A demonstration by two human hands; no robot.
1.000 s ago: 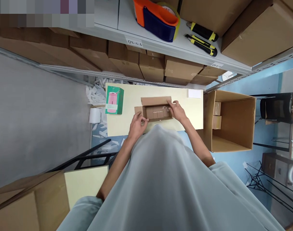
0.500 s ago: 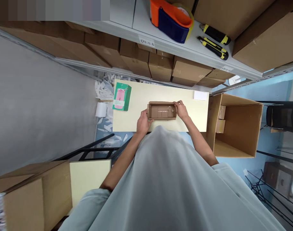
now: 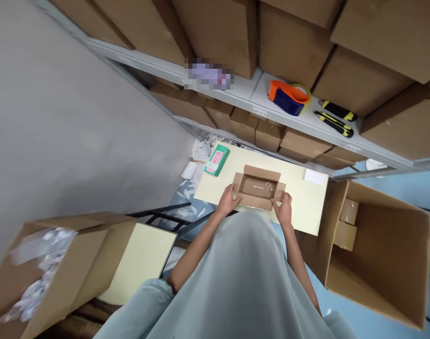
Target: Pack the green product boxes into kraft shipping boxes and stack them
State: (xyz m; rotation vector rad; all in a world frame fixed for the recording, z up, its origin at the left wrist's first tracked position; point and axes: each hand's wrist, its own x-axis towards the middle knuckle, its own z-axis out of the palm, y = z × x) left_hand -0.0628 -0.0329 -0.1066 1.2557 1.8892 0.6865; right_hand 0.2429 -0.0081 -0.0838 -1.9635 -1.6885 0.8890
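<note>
Set near the middle of a cream-coloured rectangular surface (image 3: 303, 207): a small brown cardboard box (image 3: 257, 187), with four flaps spread outward. Already formed and opened, by judgement; not yet closed at any side. Inside, only the brown bottom and shiny tape to see, without visible content.

Touching the left end with the left hand (image 3: 228, 201), thumb at the near flap and fingers beside the left flap. Placed at the right near corner with the right hand (image 3: 284, 209), thumb and fingers a little parted. Pinching firmly or only resting: not possible to tell.

Farther left on the same surface, a green box with pink picture (image 3: 217, 160); toward the right, a white flat rectangle like paper (image 3: 314, 177). Both apart from the flaps, so not blocking, by judgement. Just beyond the right end, a large open brown carton (image 3: 380, 254) with two smaller boxes inside. Up on the grey metal shelf (image 3: 248, 92), an orange and dark-blue tape dispenser (image 3: 288, 99) and two black-and-yellow cutters (image 3: 334, 123). Partly hidden by the pale shirt (image 3: 250, 273): the near edge.
</note>
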